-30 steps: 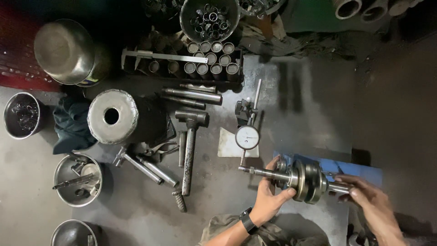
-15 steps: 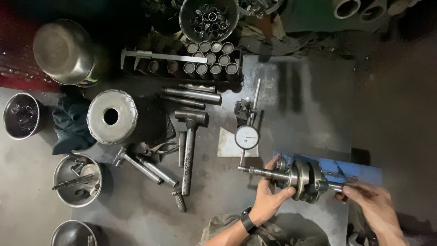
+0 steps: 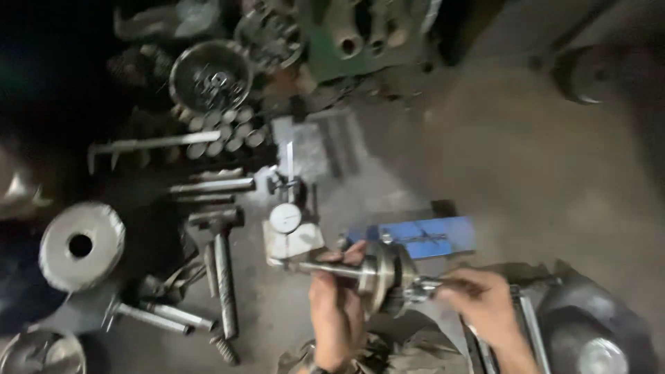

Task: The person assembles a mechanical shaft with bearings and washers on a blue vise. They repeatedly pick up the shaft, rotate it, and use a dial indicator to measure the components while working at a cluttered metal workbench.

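While both hands grip it: crankshaft assembly (image 3: pixel 377 277) held level above the floor (image 3: pixel 526 159).
Left hand (image 3: pixel 336 308): wrapped round the left shaft.
Right hand (image 3: pixel 485 305): pinching the right stub.
Progress: assembly lifted, not set on the blue block (image 3: pixel 426 237); dial gauge (image 3: pixel 285 219) untouched.

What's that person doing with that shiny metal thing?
A person is holding a metal shaft assembly with both bare hands over a dusty grey floor. The left hand grips the long shaft end, and the right hand holds the short end on the other side. Just behind it lie a blue block and a dial gauge on its stand. A hammer, a thick metal disc and a bowl of small parts lie off to the left.
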